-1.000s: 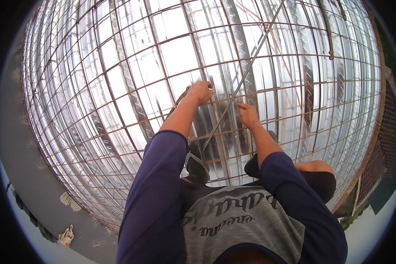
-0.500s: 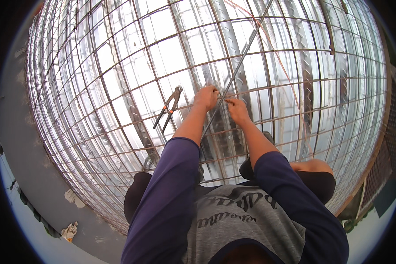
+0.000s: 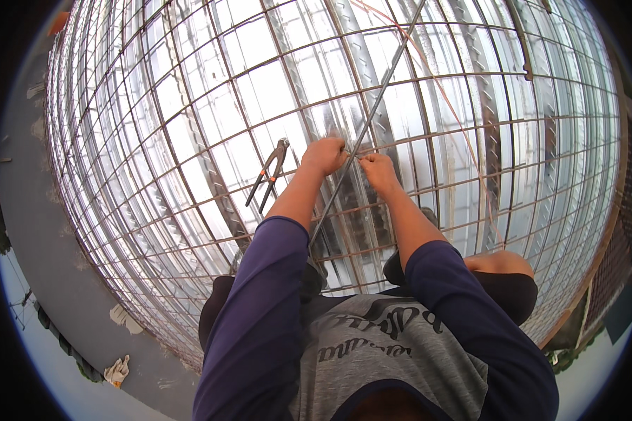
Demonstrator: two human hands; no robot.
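My left hand [image 3: 324,155] is closed just left of a thin grey conduit pipe [image 3: 387,78], its fingertips near the pipe. On the other side, my right hand [image 3: 379,172] is closed in a pinch, close to the pipe and a bar of the steel mesh [image 3: 302,111]. Whatever the fingers of either hand hold is too small to make out. The pipe runs diagonally over the mesh, from the far right of centre down toward my left forearm. Black-handled pincers [image 3: 269,175] with orange bands lie on the mesh, left of my left hand.
Shiny ribbed metal decking [image 3: 256,88] lies beneath the mesh. A thin orange-red line [image 3: 448,102] crosses it at right, near a rusty bar [image 3: 521,42]. Beyond the left edge is a grey surface [image 3: 45,203] with a crumpled scrap [image 3: 117,370].
The view has shifted slightly. The pipe's near end sits a little farther left, and my left forearm has moved slightly left. Both hands stay closed around the same spot by the pipe.
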